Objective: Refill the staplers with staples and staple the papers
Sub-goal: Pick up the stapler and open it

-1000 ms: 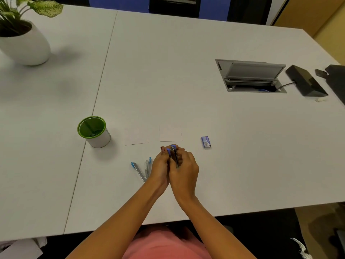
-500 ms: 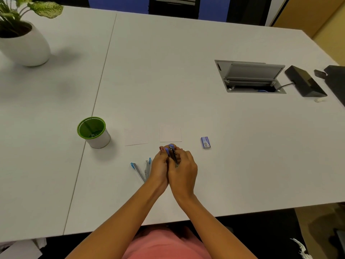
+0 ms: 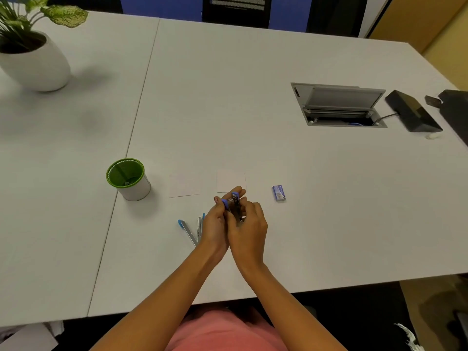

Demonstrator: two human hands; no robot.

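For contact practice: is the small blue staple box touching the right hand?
Apart. Head view shows bare white table between the small blue staple box and right hand.

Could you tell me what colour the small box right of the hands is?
The small box is blue-purple, clearest in the head view.

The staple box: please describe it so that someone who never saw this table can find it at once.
On the big white table, find the left hand and right hand that hold a stapler near the front edge. To their right, alone and apart from them, lies the staple box. It is small, blue-purple with a pale label, unlike the flat white papers nearby.
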